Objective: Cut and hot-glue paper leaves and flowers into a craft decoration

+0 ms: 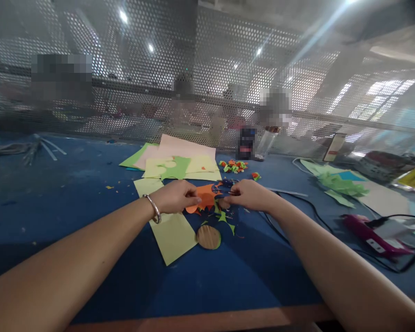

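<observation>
My left hand (180,196), with a silver bangle at the wrist, pinches the left edge of a piece of orange paper (206,196) that has cut-out curves along its edge. Close to the paper's right side, the fingers of my right hand (246,194) are pressed together. What they hold is too small to make out. A dark blue object (224,185) lies by those fingers, its kind unclear. Green paper scraps (224,217) are scattered below. Nearer me rests a round wood-grained disc (208,237), beside a pale yellow sheet (173,240).
Stacked coloured paper (186,150) lies behind my left hand. Small orange and green paper pieces (233,166) sit farther back. A magenta power strip (373,235) with black cables and more paper (383,196) are at right. Perforated metal screen (131,101) closes the table's back.
</observation>
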A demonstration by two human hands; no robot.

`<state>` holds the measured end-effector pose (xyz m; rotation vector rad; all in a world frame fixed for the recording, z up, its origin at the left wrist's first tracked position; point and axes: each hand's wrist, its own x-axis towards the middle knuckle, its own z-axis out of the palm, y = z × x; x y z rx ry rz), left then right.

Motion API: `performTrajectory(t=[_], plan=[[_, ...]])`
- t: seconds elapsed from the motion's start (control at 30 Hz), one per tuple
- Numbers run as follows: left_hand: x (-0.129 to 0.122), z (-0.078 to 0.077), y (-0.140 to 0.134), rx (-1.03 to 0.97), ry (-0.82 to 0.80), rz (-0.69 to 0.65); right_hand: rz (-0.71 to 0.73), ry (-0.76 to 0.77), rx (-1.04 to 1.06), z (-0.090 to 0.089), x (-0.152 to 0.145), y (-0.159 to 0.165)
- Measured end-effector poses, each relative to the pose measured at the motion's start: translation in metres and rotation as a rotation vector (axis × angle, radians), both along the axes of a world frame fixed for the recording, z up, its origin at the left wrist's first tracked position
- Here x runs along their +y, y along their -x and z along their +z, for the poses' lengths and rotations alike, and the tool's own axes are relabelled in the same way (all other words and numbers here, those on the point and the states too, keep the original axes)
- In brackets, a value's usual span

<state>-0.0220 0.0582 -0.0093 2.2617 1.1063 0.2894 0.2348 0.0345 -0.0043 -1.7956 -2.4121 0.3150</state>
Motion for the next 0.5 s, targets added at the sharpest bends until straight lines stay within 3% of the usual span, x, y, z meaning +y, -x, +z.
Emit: performTrajectory(t=[0.13, 0.3, 0.4, 0.5], plan=[[0.0, -0.001, -0.001, -0.115, 0.07, 0.064, -0.047, -0.105, -0.031, 0.003, -0.006, 0.005], [-0.002, -0.001, -0.005, -0.364, 0.138, 0.169, 0.015, -0.069, -0.05, 0.0, -0.016, 0.016], [-0.006, 0.001, -0.01, -0.565, 0.288, 0.253, 0.038, -0.072, -0.09, -0.005, -0.019, 0.02], [-0.012, 0.004, -0.015, -0.687, 0.452, 0.239, 0.043, -0.101, -0.131, -0.006, -0.024, 0.022]])
